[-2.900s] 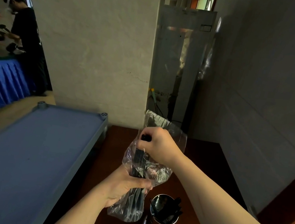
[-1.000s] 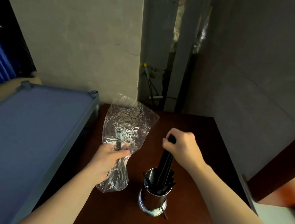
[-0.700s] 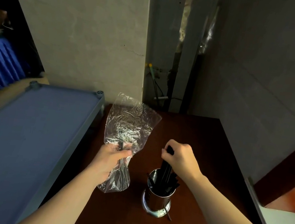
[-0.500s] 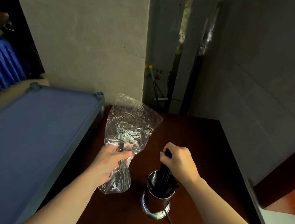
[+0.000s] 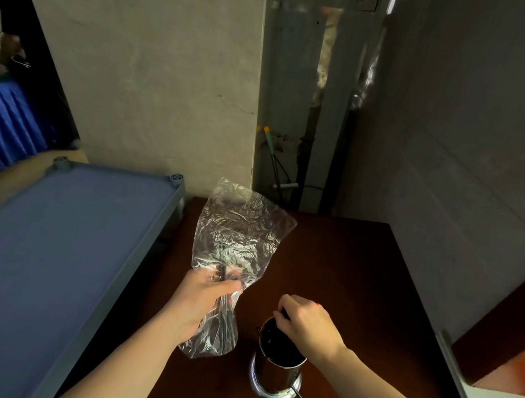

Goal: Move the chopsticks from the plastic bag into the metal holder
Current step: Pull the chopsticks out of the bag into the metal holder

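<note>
The chopsticks (image 5: 278, 342) sit almost wholly inside the metal holder (image 5: 276, 368) on the desk (image 5: 361, 285), seated deep so they stand. The right hand (image 5: 306, 324) pinches their tops at the rim, lower than half a second ago. The left hand (image 5: 202, 300) clamps the plastic bag (image 5: 238, 229) upright, unchanged, probably to keep its mouth open; a few dark sticks seem left inside.

right hand (image 5: 306, 326) lower, at metal holder (image 5: 276, 368) rim; chopsticks (image 5: 279, 340) sunk in
</note>
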{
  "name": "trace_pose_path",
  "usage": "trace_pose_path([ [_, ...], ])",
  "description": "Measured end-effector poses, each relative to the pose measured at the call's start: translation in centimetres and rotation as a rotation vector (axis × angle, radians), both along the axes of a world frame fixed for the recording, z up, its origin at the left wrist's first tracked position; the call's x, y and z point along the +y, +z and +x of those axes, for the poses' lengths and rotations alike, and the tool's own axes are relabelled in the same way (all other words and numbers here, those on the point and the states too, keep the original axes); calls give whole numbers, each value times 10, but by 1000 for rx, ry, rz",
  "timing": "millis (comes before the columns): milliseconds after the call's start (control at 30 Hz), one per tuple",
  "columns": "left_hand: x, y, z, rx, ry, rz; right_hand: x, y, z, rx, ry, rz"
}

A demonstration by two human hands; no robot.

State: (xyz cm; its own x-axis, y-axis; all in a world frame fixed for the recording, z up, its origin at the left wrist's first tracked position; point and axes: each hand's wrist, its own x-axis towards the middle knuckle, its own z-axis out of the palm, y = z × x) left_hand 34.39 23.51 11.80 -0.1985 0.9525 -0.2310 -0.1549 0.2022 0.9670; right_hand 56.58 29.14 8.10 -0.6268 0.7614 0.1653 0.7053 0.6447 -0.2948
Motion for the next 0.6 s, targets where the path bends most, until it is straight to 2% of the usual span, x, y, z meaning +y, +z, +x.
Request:
trace_pose_path([
  [367, 4, -2, 1, -16, -30, -34, -3, -19, 1, -78, 25, 95],
  [500, 5, -3, -1, 6, -32, -52, 1, 3, 4, 48, -1, 116],
  [600, 7, -5, -1, 35, -50, -72, 4, 37, 1, 241, -9, 112],
])
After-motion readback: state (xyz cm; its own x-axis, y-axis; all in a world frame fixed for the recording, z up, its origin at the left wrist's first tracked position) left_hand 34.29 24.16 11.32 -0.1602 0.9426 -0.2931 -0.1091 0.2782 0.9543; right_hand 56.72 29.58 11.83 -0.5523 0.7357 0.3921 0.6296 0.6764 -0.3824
